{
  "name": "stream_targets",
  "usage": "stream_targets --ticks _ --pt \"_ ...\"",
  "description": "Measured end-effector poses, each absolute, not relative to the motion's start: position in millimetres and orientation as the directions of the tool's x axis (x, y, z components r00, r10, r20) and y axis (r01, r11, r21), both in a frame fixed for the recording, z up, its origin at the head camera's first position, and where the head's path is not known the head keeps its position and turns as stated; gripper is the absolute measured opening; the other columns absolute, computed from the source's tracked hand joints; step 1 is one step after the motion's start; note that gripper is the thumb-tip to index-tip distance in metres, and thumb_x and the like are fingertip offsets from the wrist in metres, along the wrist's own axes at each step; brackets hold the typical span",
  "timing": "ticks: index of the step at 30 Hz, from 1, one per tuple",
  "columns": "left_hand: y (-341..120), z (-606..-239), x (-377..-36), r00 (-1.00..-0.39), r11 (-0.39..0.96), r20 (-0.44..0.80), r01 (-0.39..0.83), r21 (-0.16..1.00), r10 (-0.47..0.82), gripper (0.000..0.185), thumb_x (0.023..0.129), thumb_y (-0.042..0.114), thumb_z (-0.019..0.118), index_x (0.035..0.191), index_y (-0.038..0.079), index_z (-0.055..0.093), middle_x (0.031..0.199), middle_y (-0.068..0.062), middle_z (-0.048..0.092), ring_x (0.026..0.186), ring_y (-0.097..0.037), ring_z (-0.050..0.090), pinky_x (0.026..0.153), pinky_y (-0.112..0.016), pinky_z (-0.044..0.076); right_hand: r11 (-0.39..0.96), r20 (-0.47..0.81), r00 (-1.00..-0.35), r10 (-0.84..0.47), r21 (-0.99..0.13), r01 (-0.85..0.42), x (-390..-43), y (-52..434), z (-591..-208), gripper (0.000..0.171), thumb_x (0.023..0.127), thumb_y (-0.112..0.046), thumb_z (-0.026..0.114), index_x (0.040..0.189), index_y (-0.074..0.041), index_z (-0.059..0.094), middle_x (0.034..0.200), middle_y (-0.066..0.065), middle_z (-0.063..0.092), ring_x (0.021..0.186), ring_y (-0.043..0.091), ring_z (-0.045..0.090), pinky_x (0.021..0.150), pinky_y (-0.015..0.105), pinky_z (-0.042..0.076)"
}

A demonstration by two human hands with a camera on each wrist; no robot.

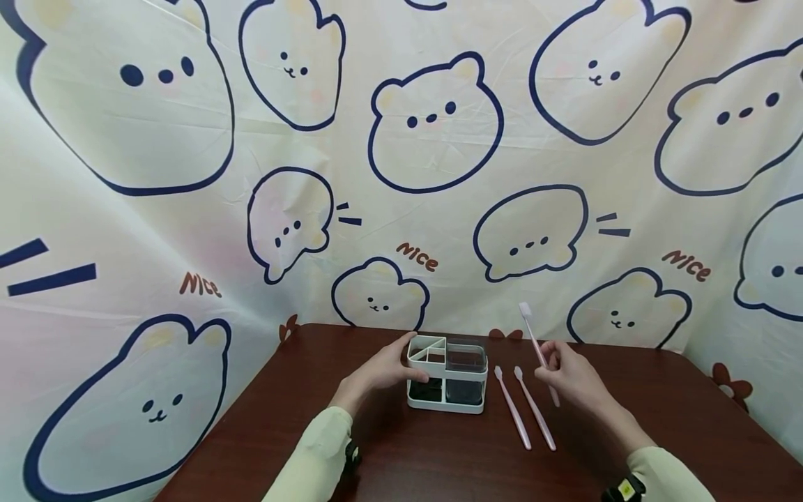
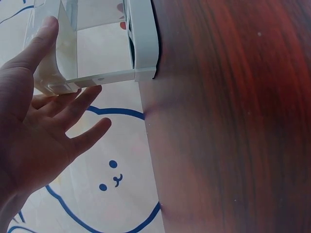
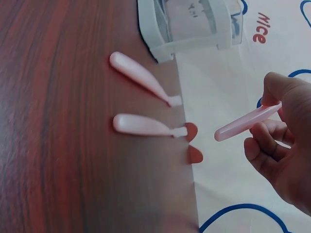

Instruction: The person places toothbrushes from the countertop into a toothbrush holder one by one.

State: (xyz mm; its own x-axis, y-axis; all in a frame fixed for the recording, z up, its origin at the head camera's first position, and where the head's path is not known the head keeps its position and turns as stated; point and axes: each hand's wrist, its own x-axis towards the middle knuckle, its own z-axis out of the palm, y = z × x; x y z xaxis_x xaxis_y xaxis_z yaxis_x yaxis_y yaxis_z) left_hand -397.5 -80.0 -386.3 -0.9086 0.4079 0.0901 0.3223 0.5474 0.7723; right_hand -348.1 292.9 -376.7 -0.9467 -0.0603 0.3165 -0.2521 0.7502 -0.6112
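Note:
A white toothbrush holder (image 1: 446, 374) with divided slots and a clear cup section stands upright on the table. My left hand (image 1: 390, 362) grips its left end, the thumb on the front and the fingers at the side and behind. In my right hand (image 1: 574, 375) a pink toothbrush (image 1: 533, 339) is pinched between thumb and fingers, tilted with its bristle end up, above the table. Two more pink toothbrushes, one nearer the holder (image 1: 514, 411) and one further right (image 1: 537, 413), lie side by side between the holder and my right hand.
The dark brown wooden table (image 1: 414, 460) ends at the back against a pale curtain (image 1: 439, 160) printed with cartoon bears, which also hangs at both sides. Bands with small devices are on both wrists.

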Motion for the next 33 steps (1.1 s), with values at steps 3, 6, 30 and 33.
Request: stream_targets --ticks 3,6,30,33 --pt "-80 -386 -398 -0.909 0.548 0.093 0.325 0.771 0.407 0.098 0.081 0.041 0.081 0.158 0.016 0.025 0.16 -0.014 0.034 0.141 -0.031 0.039 0.115 -0.058 0.033 0.755 0.331 -0.941 -0.068 -0.599 -0.266 -348 288 -372 0.033 0.086 -0.014 0.068 0.113 -0.003 0.051 0.079 0.006 0.054 0.066 0.016 0.052 0.053 0.026 0.043" --pt "-79 -386 -397 -0.908 0.548 0.096 0.328 0.77 0.408 0.097 0.082 0.039 0.081 0.158 0.015 0.025 0.159 -0.013 0.034 0.141 -0.031 0.04 0.114 -0.057 0.034 0.757 0.347 -0.934 -0.081 -0.588 -0.284 -347 284 -366 0.032 0.086 -0.015 0.068 0.112 -0.005 0.052 0.078 0.005 0.055 0.064 0.015 0.052 0.052 0.026 0.042" --pt "-81 -386 -396 -0.901 0.544 0.106 0.344 0.765 0.42 0.1 0.081 0.041 0.081 0.158 0.013 0.024 0.161 -0.013 0.032 0.142 -0.031 0.038 0.114 -0.058 0.033 0.689 0.425 -0.891 -0.162 -0.597 -0.411 -350 239 -332 0.017 0.088 -0.014 0.066 0.101 -0.009 0.055 0.073 0.005 0.058 0.054 0.018 0.056 0.049 0.029 0.047" --pt "-80 -386 -395 -0.903 0.548 0.104 0.341 0.764 0.418 0.1 0.081 0.042 0.081 0.158 0.014 0.024 0.161 -0.012 0.032 0.143 -0.031 0.038 0.115 -0.057 0.033 0.682 0.439 -0.88 -0.18 -0.59 -0.433 -349 231 -326 0.016 0.089 -0.015 0.065 0.1 -0.009 0.056 0.073 0.004 0.058 0.056 0.016 0.055 0.049 0.029 0.047"
